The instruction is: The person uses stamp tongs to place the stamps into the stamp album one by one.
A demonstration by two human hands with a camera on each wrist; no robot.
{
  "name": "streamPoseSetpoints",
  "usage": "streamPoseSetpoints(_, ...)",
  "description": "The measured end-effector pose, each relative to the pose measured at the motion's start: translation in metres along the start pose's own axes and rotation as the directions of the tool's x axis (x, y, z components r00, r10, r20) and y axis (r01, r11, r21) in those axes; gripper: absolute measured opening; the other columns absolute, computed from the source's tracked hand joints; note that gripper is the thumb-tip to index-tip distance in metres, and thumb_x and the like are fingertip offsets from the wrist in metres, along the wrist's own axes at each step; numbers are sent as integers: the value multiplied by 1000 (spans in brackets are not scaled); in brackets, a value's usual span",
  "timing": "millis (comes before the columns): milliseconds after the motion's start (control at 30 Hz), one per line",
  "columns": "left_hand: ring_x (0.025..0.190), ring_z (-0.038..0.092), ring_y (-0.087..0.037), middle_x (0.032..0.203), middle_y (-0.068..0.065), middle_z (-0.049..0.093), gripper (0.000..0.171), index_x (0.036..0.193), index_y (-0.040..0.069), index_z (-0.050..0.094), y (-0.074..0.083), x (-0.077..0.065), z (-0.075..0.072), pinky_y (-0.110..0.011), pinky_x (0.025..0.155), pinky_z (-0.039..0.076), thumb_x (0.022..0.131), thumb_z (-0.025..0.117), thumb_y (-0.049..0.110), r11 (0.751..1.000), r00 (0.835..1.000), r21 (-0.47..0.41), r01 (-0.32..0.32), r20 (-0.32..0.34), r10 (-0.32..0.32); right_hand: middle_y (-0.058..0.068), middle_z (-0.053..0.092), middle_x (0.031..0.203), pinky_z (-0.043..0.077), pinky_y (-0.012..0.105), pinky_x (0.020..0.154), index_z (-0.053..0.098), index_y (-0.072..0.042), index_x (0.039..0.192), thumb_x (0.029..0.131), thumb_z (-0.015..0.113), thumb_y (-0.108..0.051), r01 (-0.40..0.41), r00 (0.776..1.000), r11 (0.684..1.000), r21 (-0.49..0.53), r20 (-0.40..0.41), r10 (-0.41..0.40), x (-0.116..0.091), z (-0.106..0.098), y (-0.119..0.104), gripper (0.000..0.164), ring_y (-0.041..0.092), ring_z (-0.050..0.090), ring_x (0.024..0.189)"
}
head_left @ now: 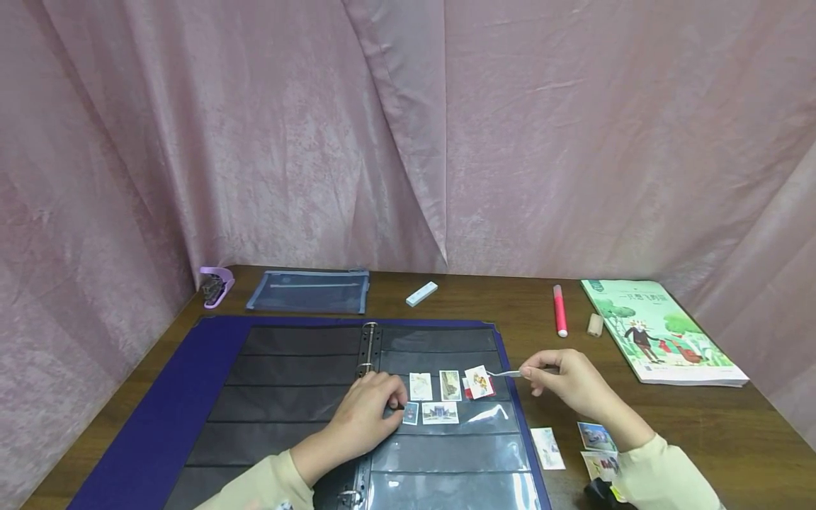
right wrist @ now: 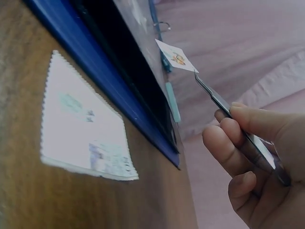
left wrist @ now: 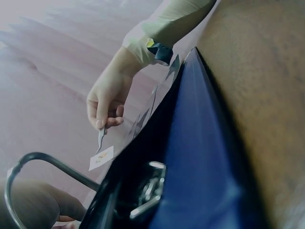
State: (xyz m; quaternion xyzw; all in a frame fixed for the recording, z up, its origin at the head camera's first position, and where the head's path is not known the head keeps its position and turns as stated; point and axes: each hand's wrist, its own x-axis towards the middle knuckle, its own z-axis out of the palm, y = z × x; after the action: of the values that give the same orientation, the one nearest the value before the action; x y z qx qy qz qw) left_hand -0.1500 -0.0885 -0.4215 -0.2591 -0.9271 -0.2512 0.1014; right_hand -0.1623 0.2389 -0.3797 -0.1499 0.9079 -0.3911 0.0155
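Observation:
In my right hand [head_left: 564, 379] I pinch bent-tip metal tweezers [right wrist: 224, 106] between thumb and fingers. Their tips grip the corner of a white postage stamp [right wrist: 177, 58] with an orange picture. In the head view that stamp overlaps a red stamp [head_left: 489, 389] on the binder's right page. Other stamps lie beside it, among them a green-brown one [head_left: 450, 386] and a wide one with a building [head_left: 440, 413]. My left hand [head_left: 366, 411] rests on the stamp album [head_left: 446, 453] by its rings, loosely bent fingers beside a small blue stamp [head_left: 411, 414].
Right of the album lie a pale stamp [head_left: 547, 448] and two coloured ones, the upper blue [head_left: 596, 436]. A green picture book [head_left: 663, 333], a red marker [head_left: 560, 312] and an eraser [head_left: 595, 325] lie behind. A zip pouch [head_left: 309, 292] and purple stapler [head_left: 217, 287] are back left.

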Motion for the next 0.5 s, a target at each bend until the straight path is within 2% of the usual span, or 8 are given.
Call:
streamPoseSetpoints(333, 72, 37, -3, 70, 13, 45, 20, 75, 24, 51, 0, 0, 0, -25, 72, 34, 71, 69, 17, 1000, 1000, -3, -3, -4, 3, -5, 59, 57, 37, 21, 51, 68, -13, 83, 84, 59, -35, -64, 998, 993, -101, -24, 62, -6, 9, -2, 24, 7, 56, 57)
streamPoseSetpoints(500, 72, 37, -2, 70, 14, 45, 20, 75, 25, 51, -1, 0, 1, -25, 72, 34, 71, 69, 18, 1000, 1000, 0, -4, 0, 4, -5, 59, 56, 38, 20, 54, 68, -14, 81, 84, 59, -34, -47, 999, 991, -126, -14, 45, -10, 12, -2, 22, 5, 56, 55)
